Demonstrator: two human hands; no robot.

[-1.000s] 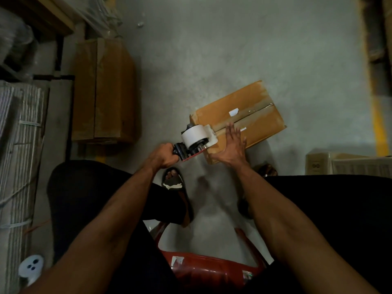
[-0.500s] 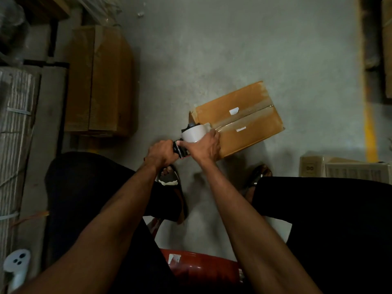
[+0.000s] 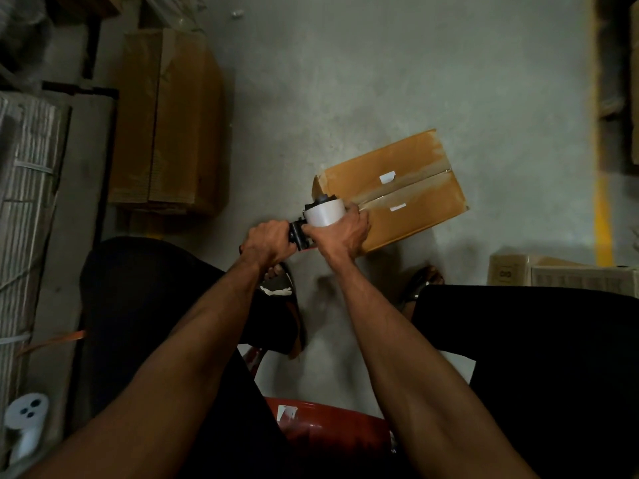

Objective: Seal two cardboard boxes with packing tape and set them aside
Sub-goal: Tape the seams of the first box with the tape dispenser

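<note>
Left hand (image 3: 268, 238) grips one tape dispenser (image 3: 316, 219); right hand (image 3: 340, 231) clasps roll; one box (image 3: 411, 188).

I count two hands, left (image 3: 268, 242) and right (image 3: 340, 233), one tape dispenser (image 3: 320, 216), one taped box (image 3: 397, 191) at centre, one tall carton (image 3: 166, 122) upper left, one white controller (image 3: 26, 423) lower left.
</note>
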